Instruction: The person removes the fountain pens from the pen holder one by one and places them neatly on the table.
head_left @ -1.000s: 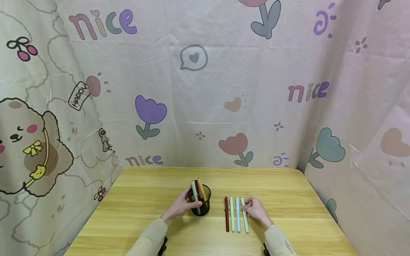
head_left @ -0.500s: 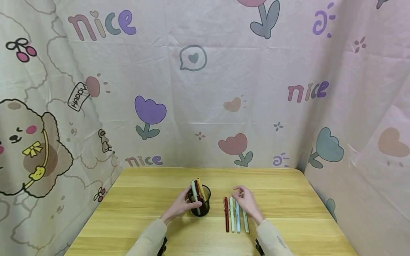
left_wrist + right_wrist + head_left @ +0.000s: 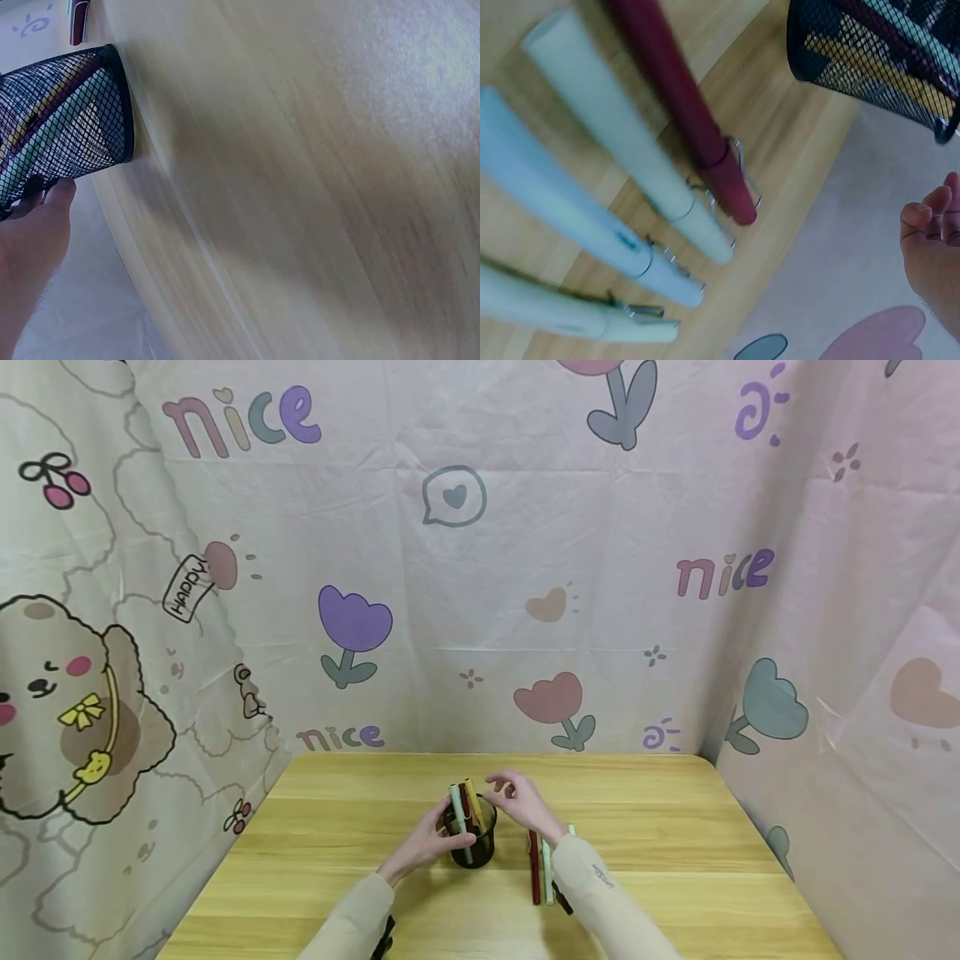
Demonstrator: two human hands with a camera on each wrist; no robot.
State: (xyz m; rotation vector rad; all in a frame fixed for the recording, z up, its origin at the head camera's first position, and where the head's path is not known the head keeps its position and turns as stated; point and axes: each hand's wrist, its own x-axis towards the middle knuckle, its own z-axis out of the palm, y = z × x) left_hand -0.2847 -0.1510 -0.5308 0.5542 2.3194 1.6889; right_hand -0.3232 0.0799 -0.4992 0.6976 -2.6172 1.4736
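In the head view my left hand (image 3: 427,843) grips a black mesh pen holder (image 3: 480,852) by its left side, thumb across the front. The holder stands on the table with a pale green pen (image 3: 456,802), a dark red pen (image 3: 466,797) and a yellow pen (image 3: 474,797) leaning in it. My right hand (image 3: 522,802) hovers at the holder's right rim, near the yellow pen, fingers loosely bent and holding nothing. Below the right forearm lie a red pen (image 3: 697,112), two pale green pens and a light blue pen (image 3: 577,202) in a row.
A wooden table (image 3: 337,827) bears everything. Printed cloth (image 3: 480,568) hangs behind it and along both sides. In the head view the right sleeve (image 3: 600,885) covers part of the pen row.
My right hand has left the rightmost pen in the row and moved left and farther back to the pen holder's rim. The left hand keeps its grip on the holder.
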